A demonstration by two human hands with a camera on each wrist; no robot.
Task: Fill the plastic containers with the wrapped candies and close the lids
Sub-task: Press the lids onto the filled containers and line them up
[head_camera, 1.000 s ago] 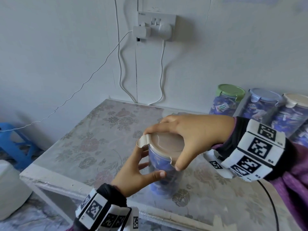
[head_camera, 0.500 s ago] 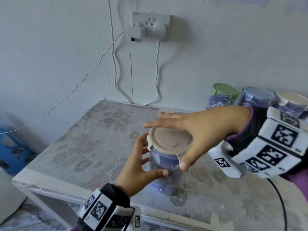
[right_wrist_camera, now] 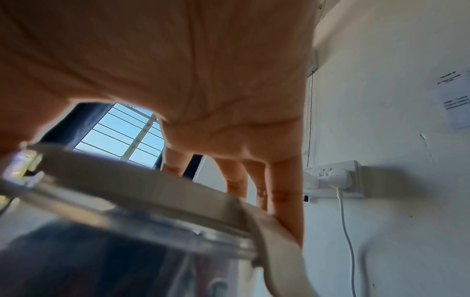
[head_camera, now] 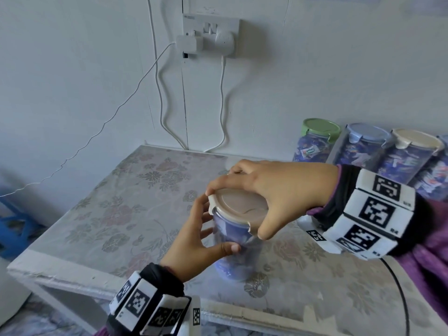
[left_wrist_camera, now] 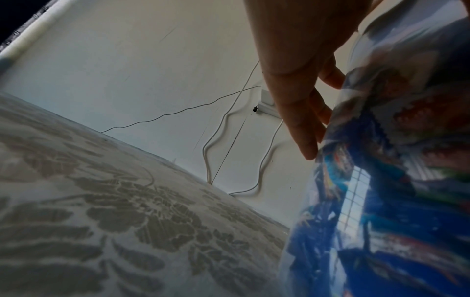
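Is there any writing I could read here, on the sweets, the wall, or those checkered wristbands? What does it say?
Nothing can be read with certainty.
paper sheet on the wall: printed lines, too blurred.
wall socket: tiny marking at its top corner, unreadable.
right wristband: code squares with tiny characters beside them, too small.
candy wrappers: colourful print, unreadable.

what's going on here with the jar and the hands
A person is closing a candy-filled plastic container that stands on the floral table. The left hand grips its side to steady it, while the right hand spans the beige lid, with the fingers on the far rim and the thumb at a near clip. The lid sits on top, but whether its clips are all snapped is unclear. Three filled, lidded containers stand against the wall.
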